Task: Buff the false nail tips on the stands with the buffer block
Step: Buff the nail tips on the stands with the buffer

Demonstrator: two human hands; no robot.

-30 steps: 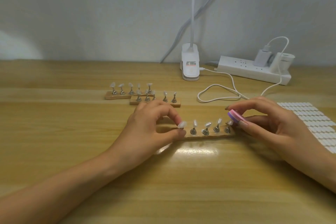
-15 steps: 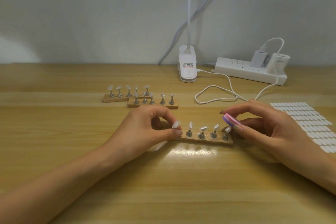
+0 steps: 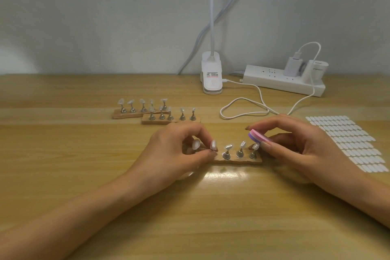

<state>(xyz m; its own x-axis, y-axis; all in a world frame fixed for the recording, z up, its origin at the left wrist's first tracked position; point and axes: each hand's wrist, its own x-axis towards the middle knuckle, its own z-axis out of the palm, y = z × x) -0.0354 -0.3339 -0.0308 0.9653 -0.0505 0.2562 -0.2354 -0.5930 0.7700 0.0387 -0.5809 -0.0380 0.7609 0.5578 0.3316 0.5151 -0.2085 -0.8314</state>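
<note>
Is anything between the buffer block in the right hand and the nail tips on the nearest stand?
Nothing visible. The right hand pinches the buffer block just above the right-end nail tip on the near stand. The left hand grips the stand's left end, clear of that tip.

soft, even indoor light, slightly hazy picture

a bright glare patch sits on the counter (image 3: 228, 173) just in front of the near stand (image 3: 238, 160); faint shadows lie under both hands; wide-angle bending and softness at the edges.
</note>
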